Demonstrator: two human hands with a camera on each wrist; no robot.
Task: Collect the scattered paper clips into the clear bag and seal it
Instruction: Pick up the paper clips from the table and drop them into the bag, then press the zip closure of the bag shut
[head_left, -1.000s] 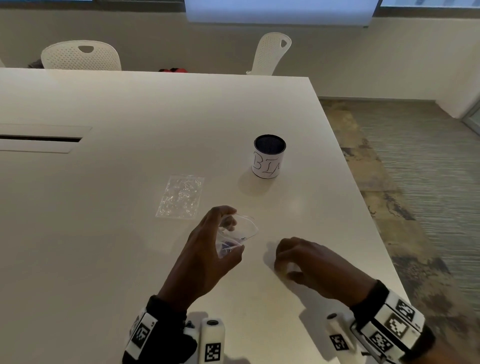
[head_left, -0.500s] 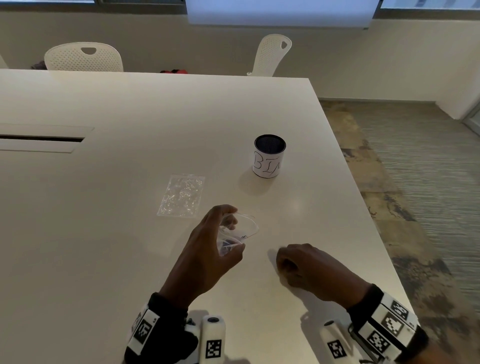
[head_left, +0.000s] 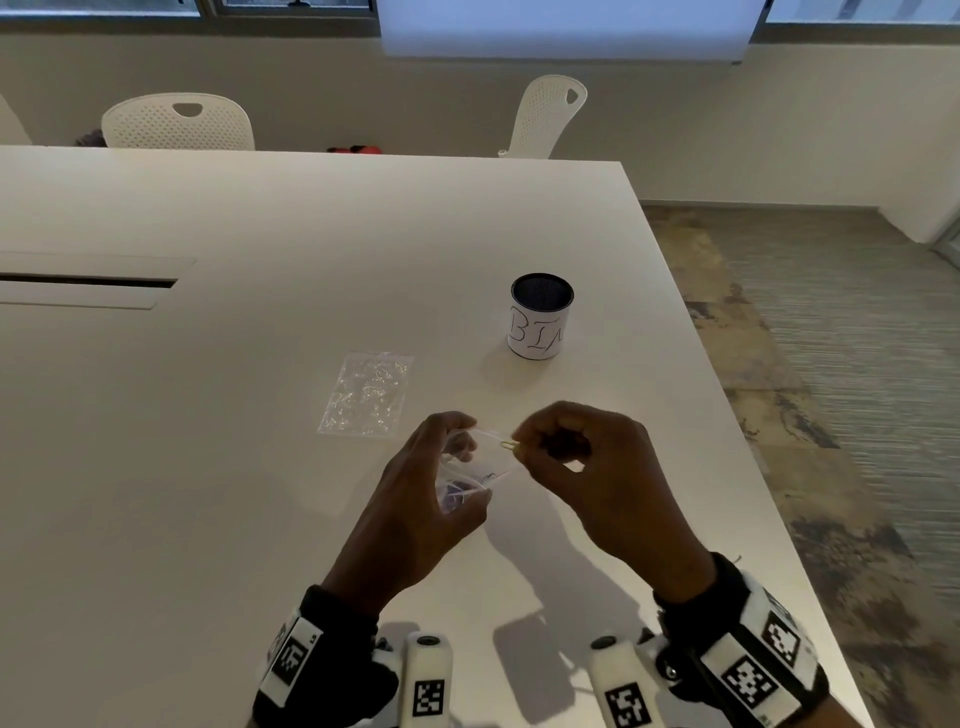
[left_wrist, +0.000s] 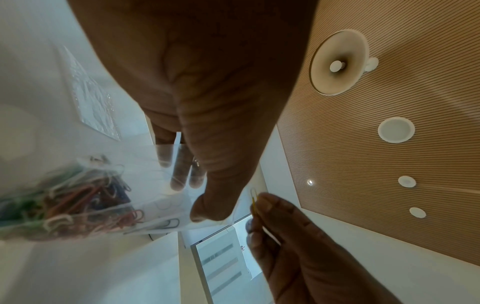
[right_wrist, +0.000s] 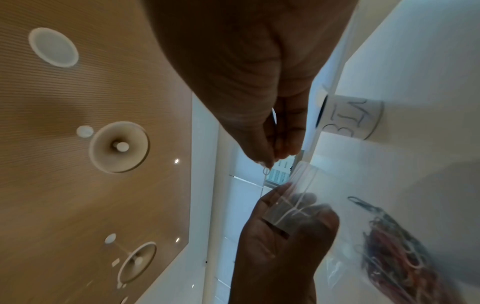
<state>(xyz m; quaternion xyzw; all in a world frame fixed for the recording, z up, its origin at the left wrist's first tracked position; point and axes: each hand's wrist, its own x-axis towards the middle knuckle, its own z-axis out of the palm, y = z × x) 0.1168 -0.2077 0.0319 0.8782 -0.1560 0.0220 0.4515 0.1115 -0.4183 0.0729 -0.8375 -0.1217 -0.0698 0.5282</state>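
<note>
**One yellow clip at the mouth of the bag**

The clear bag (head_left: 470, 475) is held up off the table (head_left: 260, 467), nearer the person than the white cup marked "BIN" (head_left: 540, 325) and a little to its left. The left hand (head_left: 415, 512) holds it with fingers and thumb curled round the upper part, spreading the mouth so it faces the other hand — a grip that looks chosen to keep the opening wide while the load hangs below. The left wrist view shows that load: a heap of coloured paper clips (left_wrist: 78, 197) sagging into the lower part of the bag, well short of the opening.

The right hand (head_left: 587, 467) pinches a single yellow clip (head_left: 510, 445) between thumb and forefinger, the remaining fingers curled in, with the clip's free end just at the bag's rim. Holding it by one end leaves the other free to go in first. I judge the drop to be the step in hand; the seal is not yet closed.

A second, crinkled clear bag (head_left: 366, 395) lies flat on the table to the left of the cup and closer to the person, apart from both hands.

Hard to tell: whether the clip tip has crossed the rim or only touches it — the plastic is near invisible in the head view. The seal strip is hard to trace in any view, and no loose clips show on the table, though the hands and their shadows cover part of it.
</note>
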